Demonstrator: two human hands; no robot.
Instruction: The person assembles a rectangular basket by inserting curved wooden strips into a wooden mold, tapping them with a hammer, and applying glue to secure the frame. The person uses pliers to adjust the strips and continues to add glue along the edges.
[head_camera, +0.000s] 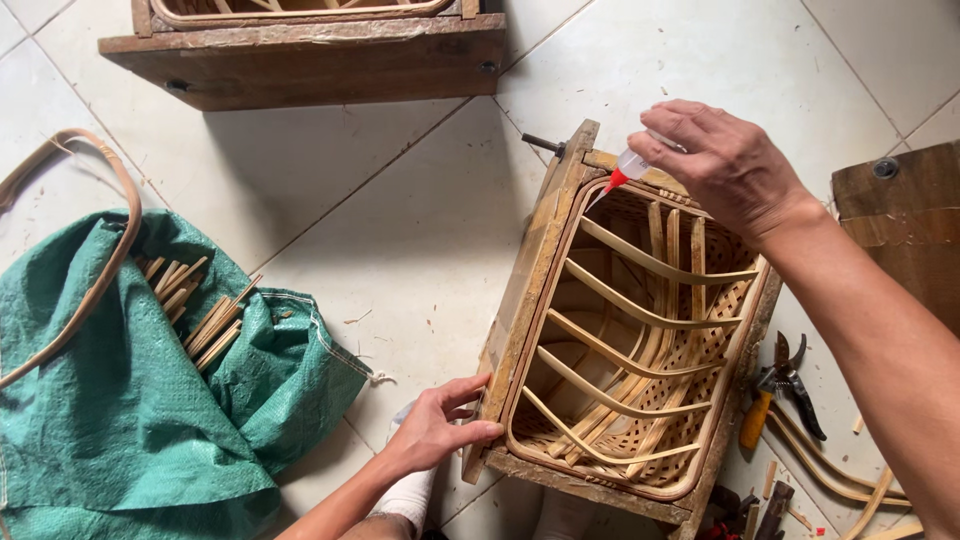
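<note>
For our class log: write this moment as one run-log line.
right hand: squeezing glue bottle at basket rim | left hand: steadying wooden frame | pliers: on floor

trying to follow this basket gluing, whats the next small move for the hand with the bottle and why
Probably squeeze a drop where the red nozzle aims: the right hand holds the glue bottle tilted, tip right at the basket rim's top corner, while the left hand steadies the wooden frame.
</note>
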